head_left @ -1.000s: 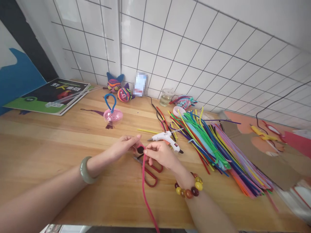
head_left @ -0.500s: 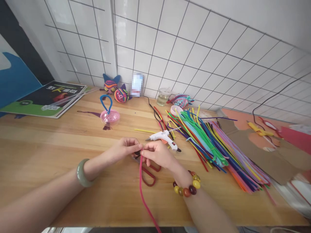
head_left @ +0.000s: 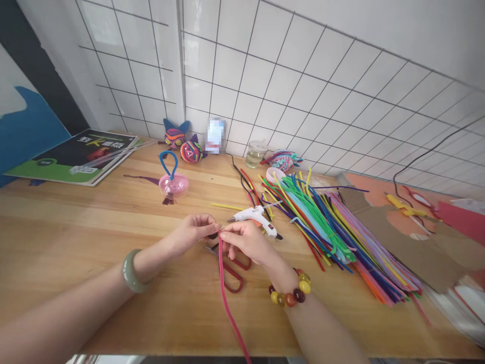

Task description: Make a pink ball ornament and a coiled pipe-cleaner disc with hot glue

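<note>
Both my hands meet over the middle of the wooden table. My right hand (head_left: 244, 240) pinches a pink pipe cleaner (head_left: 223, 288) close to its upper end; its long tail hangs down past the table's front edge. My left hand (head_left: 199, 228) is closed at the same end, fingertips almost touching the right ones. Something small and dark shows under the left fingertips, partly hidden. Below the hands lie scissors (head_left: 234, 284) with red handles, their blades partly covered. Just beyond my right hand rests a white glue gun (head_left: 254, 216).
A large bundle of coloured pipe cleaners (head_left: 322, 217) spreads at right, beside cardboard (head_left: 424, 253) and a yellow glue gun (head_left: 405, 205). A pink clear ornament (head_left: 173, 186) with a blue loop stands at left. Along the tiled wall are a glass jar (head_left: 256, 154) and striped figures (head_left: 192, 150).
The camera view has shifted slightly. My hands keep their pinch at the pink pipe cleaner's end, with only slight finger movement.
</note>
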`<state>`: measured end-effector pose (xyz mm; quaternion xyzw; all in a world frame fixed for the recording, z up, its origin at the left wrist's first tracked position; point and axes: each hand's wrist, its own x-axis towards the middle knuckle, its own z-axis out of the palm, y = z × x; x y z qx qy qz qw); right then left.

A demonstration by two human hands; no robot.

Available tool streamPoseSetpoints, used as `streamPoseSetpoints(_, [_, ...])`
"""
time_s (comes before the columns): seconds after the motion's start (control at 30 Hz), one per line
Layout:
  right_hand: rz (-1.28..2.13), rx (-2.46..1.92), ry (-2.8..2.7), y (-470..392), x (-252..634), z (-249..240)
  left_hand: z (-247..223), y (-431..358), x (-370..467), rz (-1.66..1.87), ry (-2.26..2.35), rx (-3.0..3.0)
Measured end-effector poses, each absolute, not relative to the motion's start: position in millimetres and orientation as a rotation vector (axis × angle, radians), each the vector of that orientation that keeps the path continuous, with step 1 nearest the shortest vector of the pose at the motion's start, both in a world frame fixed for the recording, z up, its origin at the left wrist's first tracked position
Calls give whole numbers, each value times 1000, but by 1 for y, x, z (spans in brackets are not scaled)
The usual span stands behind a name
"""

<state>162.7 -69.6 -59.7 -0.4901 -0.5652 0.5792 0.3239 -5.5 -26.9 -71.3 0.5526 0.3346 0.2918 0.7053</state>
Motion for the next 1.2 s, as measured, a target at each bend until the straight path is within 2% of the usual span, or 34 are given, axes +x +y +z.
streamPoseSetpoints(0.73, [1503, -1272, -1308, -71, 156, -66, -66, -36, 1, 751, 774, 1142])
streamPoseSetpoints(1.2, [1477, -1294, -1392, -73, 154, -62, -71, -31, -2, 767, 839, 1197])
